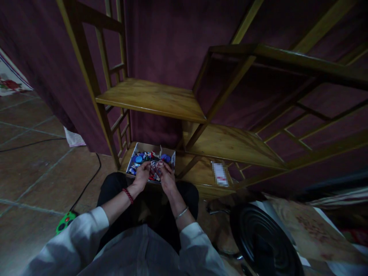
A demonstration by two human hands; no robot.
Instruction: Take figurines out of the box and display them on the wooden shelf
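A shallow cardboard box filled with many small colourful pieces, blue, red and white, sits on the lowest wooden shelf before my knees. Over it, my left hand and my right hand come close together. Between their fingertips is a crinkled clear plastic packet with something reddish inside; its contents are too small to make out. Both hands have their fingers closed at the packet's edges. A round light-blue piece lies in the box just beyond my left fingers.
The wooden shelf unit rises ahead, with slanted bars and a purple curtain behind. A blurred white item lies on the low shelf to the right. A black round stool stands at my right. On the tiled floor at left are a green power strip and its black cable.
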